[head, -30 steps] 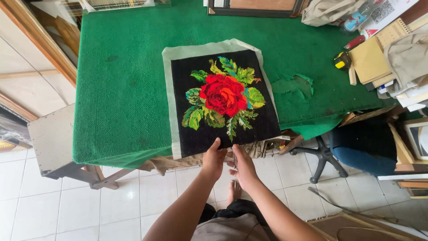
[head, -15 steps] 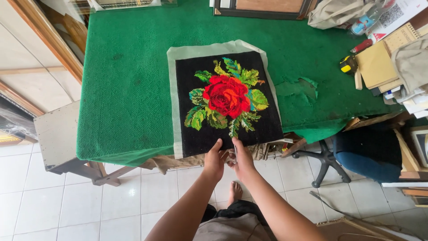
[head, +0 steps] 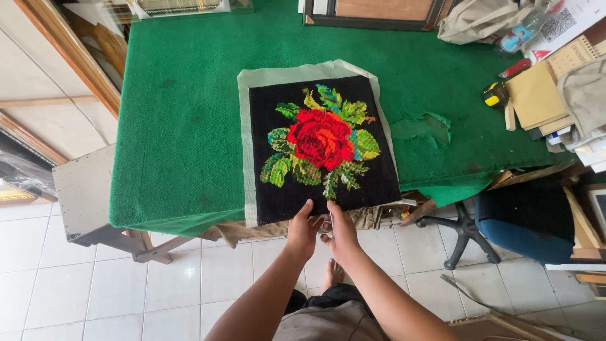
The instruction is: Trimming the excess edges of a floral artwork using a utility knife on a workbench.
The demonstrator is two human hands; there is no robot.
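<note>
Both hands at bottom centre of frame, gripping the near edge of the needlepoint panel (head: 319, 145): black ground, red rose with green leaves, pale canvas border. Left hand (head: 302, 230) has its thumb on top of the black area and its fingers curled under the edge, closed on the fabric. Right hand (head: 341, 232) sits just beside it, thumb on top, fingers tucked below, also pinched on the edge; the two hands nearly touch.

Panel lies flat on the green felt table (head: 183, 132), centre of frame, its lower edge reaching the table's near edge.

Versus half a second and one second ago: grip and hand placement look the same, panel in the same spot on the felt, same slight tilt. No visible shift of the cloth; only the head view moved a little.

Surroundings: torn patch in the felt (head: 421, 128) right of the panel, yellow tape measure (head: 493, 95) upper right, stack of cardboard and papers (head: 549, 88) far right, picture frame (head: 379, 11) top centre, blue office chair (head: 505, 221) lower right, white tiled floor (head: 76, 290) lower left.
</note>
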